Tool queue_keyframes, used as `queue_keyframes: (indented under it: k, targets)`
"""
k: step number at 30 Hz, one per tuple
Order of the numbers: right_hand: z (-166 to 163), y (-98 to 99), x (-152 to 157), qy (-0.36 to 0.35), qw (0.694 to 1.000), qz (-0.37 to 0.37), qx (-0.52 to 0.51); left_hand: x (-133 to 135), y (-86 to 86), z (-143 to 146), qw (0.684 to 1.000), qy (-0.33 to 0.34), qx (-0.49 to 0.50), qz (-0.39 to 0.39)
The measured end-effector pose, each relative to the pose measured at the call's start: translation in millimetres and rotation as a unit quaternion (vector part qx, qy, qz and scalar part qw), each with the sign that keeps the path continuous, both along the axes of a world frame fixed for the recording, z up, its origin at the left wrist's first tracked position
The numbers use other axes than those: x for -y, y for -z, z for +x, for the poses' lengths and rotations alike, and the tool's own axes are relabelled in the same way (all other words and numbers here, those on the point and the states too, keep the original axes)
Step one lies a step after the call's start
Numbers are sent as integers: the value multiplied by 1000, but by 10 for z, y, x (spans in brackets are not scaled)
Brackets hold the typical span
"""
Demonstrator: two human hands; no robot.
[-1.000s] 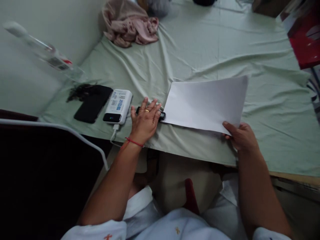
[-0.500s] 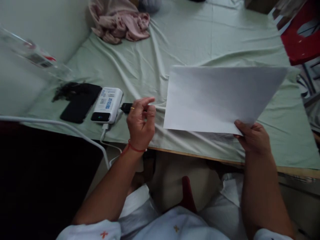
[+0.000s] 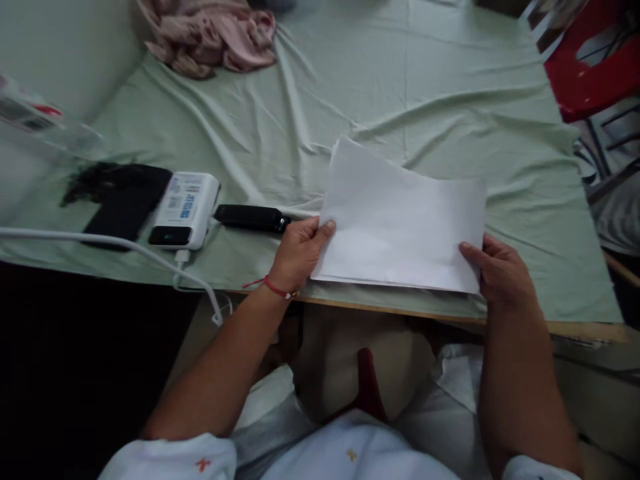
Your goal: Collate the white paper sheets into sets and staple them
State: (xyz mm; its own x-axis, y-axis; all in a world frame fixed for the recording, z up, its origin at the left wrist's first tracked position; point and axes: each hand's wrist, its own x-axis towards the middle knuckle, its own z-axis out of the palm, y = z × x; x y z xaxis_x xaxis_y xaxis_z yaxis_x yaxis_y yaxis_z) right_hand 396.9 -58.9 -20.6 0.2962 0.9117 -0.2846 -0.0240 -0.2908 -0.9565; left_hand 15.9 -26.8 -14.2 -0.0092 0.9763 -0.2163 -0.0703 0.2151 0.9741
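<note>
White sheets of paper [image 3: 400, 227] lie in a small stack near the front edge of the table, slightly bent along the back edge. My left hand [image 3: 301, 252], with a red string at the wrist, is closed on their left edge, thumb on top. At the right edge my right hand [image 3: 503, 270] grips them the same way, its fingers hidden underneath. Just left of my left hand lies a black elongated device [image 3: 250, 217]; I cannot make out what it is.
A white power bank [image 3: 193, 200] with a cable plugged in sits beside a dark flat object [image 3: 125, 210]. A thick white cable [image 3: 115, 241] crosses the front left. Pink cloth [image 3: 215, 37] is bunched at the back on the green tablecloth [image 3: 425, 87]. A red chair [image 3: 600, 73] stands right.
My left hand, empty before, has moved to the paper's left edge and closed on it. The raised right side of the paper has come down. The view has shifted slightly.
</note>
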Motion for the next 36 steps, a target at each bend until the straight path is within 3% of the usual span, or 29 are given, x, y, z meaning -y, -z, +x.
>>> queue_keyframes:
  k: [4,9,15,20,32,36]
  targets:
    - [-4,87,-57,53,997,45,16,-36,55,23,1000,4,10,-2]
    - [34,162,-104,125,986,104,41,-74,47,3,998,66,21,-3]
    - [55,179,-107,132,985,104,35,-74,12,14,999,34,-5,-16]
    - [50,188,-124,172,979,111,26,-56,-37,0,997,72,-6,-19]
    - [-28,186,-150,142,984,106,5,-50,-121,16,997,4,5,-75]
    - [-54,140,-137,146,985,97,0,-69,-92,24,995,-22,65,-74]
